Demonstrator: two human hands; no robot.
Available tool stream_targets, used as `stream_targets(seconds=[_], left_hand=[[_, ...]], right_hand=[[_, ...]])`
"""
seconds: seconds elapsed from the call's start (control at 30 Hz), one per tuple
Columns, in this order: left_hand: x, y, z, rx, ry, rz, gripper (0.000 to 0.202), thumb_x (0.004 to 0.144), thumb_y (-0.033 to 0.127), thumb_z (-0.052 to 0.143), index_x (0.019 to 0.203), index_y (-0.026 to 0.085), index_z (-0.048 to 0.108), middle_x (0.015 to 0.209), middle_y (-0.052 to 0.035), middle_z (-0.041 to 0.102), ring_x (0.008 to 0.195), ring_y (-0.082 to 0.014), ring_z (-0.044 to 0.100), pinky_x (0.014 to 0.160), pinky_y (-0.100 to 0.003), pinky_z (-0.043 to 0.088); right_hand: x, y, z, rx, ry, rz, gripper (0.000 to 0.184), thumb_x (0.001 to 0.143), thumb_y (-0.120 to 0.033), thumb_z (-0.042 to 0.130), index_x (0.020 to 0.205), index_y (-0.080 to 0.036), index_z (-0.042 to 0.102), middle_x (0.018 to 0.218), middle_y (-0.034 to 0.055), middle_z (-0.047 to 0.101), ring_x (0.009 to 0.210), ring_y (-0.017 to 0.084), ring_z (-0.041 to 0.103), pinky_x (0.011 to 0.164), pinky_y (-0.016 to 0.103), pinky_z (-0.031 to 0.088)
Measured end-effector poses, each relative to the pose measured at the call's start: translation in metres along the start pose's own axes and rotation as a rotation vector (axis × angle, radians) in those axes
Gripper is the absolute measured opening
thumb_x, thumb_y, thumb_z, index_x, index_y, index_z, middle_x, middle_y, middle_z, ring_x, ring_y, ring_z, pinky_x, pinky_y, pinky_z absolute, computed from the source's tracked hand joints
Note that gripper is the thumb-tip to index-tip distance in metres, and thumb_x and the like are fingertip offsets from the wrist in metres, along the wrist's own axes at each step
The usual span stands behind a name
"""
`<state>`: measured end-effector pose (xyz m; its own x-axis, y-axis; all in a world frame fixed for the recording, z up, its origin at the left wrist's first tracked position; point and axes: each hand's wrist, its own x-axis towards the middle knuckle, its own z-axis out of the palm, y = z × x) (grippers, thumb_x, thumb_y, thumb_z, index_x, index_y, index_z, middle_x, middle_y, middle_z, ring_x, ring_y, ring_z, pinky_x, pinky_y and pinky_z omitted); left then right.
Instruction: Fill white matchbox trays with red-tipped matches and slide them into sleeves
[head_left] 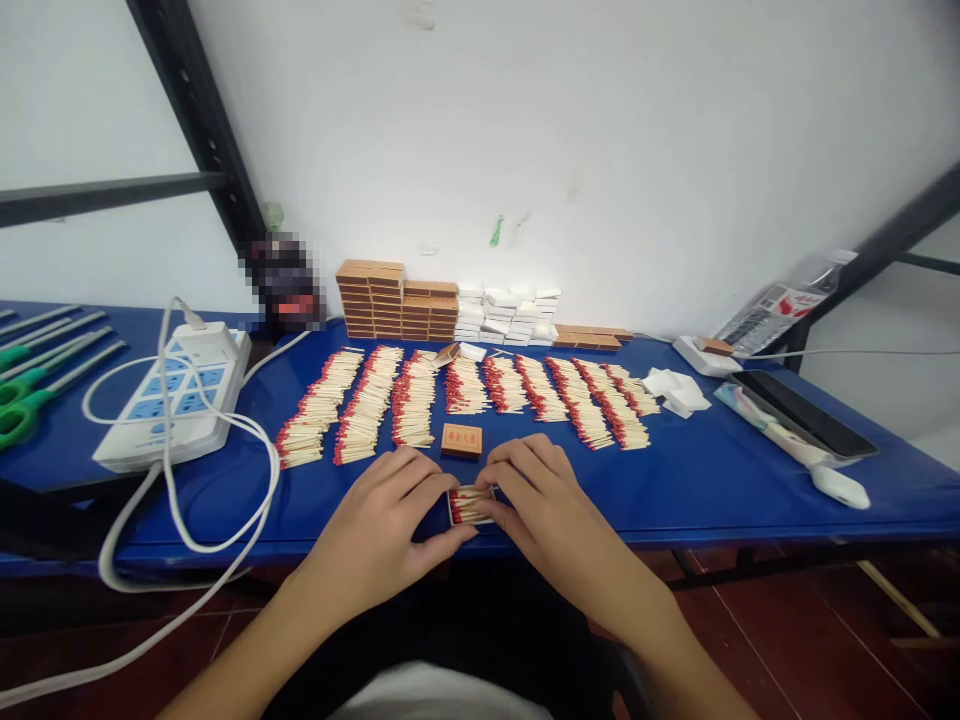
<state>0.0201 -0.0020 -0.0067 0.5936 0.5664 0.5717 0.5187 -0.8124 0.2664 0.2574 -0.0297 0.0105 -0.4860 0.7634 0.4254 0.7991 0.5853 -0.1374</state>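
Note:
Near the front edge of the blue table, a white matchbox tray holds red-tipped matches. My left hand grips the tray's left end, with the thumb along its near side. At the right end, my right hand has its fingers and thumb closed on the tray. Just beyond my fingers lies a brown matchbox sleeve with red printing, flat on the table. Several slanted rows of loose matches spread across the table behind it.
Brown matchbox sleeves and white trays are stacked against the wall. To the left are a power strip with white cables and green-handled tools. Crumpled tissue, a dark phone and a plastic bottle lie right.

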Motion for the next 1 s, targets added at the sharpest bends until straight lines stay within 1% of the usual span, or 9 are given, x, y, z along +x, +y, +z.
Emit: stream_targets(seconds=[0.13,0.27,0.4,0.6,0.7,0.77,0.83,0.9,1.0], left_hand=[[-0.001,0.000,0.000,0.002,0.008,0.004,0.023,0.100,0.033,0.081,0.114,0.020,0.069,0.103,-0.0074,0.074,0.098,-0.0268,0.067,0.090,-0.044,0.057],[-0.001,0.000,0.000,0.006,0.009,0.004,0.023,0.101,0.034,0.080,0.115,0.020,0.069,0.102,-0.0068,0.073,0.097,-0.0267,0.067,0.090,-0.044,0.056],[0.000,0.001,-0.001,-0.013,0.017,0.008,0.023,0.100,0.032,0.081,0.114,0.020,0.069,0.103,-0.0066,0.073,0.096,-0.0259,0.066,0.089,-0.043,0.055],[0.000,0.001,-0.002,-0.011,0.009,0.011,0.022,0.099,0.031,0.081,0.112,0.019,0.069,0.102,-0.0063,0.073,0.094,-0.0255,0.065,0.087,-0.043,0.055],[0.000,0.001,-0.002,-0.010,0.013,0.012,0.021,0.100,0.031,0.080,0.112,0.020,0.068,0.101,-0.0062,0.073,0.095,-0.0255,0.066,0.088,-0.043,0.055],[0.000,0.000,-0.001,-0.008,0.015,0.013,0.022,0.100,0.031,0.081,0.113,0.020,0.068,0.102,-0.0064,0.073,0.096,-0.0258,0.066,0.089,-0.043,0.055],[0.000,0.000,-0.001,-0.005,0.018,0.015,0.024,0.099,0.032,0.081,0.115,0.019,0.068,0.103,-0.0070,0.073,0.097,-0.0264,0.066,0.090,-0.044,0.055],[-0.001,-0.001,0.000,-0.002,0.021,0.015,0.025,0.099,0.032,0.081,0.116,0.019,0.068,0.103,-0.0074,0.073,0.097,-0.0267,0.066,0.091,-0.044,0.055],[-0.001,-0.001,0.001,-0.001,0.022,0.012,0.025,0.099,0.033,0.081,0.116,0.019,0.068,0.103,-0.0075,0.072,0.097,-0.0268,0.066,0.090,-0.044,0.055]], right_hand=[[-0.007,0.013,-0.009,0.068,0.012,0.071,0.009,0.111,-0.024,0.062,0.119,-0.023,0.066,0.118,0.0101,0.070,0.112,0.028,0.058,0.096,0.047,0.050],[-0.008,0.021,-0.011,0.138,-0.029,0.091,0.006,0.111,-0.025,0.061,0.112,-0.024,0.067,0.115,0.0087,0.069,0.110,0.027,0.058,0.098,0.047,0.051],[-0.003,0.019,-0.007,0.207,-0.064,0.087,0.014,0.114,-0.023,0.055,0.103,-0.023,0.063,0.109,0.0067,0.069,0.105,0.025,0.058,0.095,0.043,0.051],[-0.001,0.010,-0.009,0.284,-0.056,0.063,0.010,0.113,-0.022,0.058,0.105,-0.023,0.064,0.109,0.0056,0.069,0.105,0.023,0.058,0.097,0.041,0.050],[-0.002,0.011,-0.013,0.346,-0.061,0.044,0.010,0.113,-0.024,0.058,0.106,-0.024,0.065,0.108,0.0055,0.070,0.103,0.023,0.061,0.099,0.040,0.051],[-0.002,0.021,-0.015,0.364,-0.020,0.071,0.013,0.113,-0.028,0.058,0.104,-0.024,0.066,0.106,0.0060,0.071,0.102,0.023,0.063,0.097,0.039,0.052],[-0.003,0.040,-0.013,0.299,0.083,0.138,0.017,0.114,-0.030,0.056,0.102,-0.024,0.067,0.103,0.0071,0.072,0.101,0.025,0.064,0.093,0.040,0.052],[-0.006,0.064,-0.008,0.132,0.199,0.213,0.018,0.113,-0.029,0.055,0.103,-0.024,0.069,0.102,0.0085,0.073,0.101,0.027,0.063,0.094,0.043,0.051],[-0.014,0.097,0.000,-0.135,0.257,0.295,0.019,0.110,-0.029,0.058,0.108,-0.022,0.075,0.103,0.0104,0.073,0.102,0.032,0.059,0.093,0.048,0.046]])
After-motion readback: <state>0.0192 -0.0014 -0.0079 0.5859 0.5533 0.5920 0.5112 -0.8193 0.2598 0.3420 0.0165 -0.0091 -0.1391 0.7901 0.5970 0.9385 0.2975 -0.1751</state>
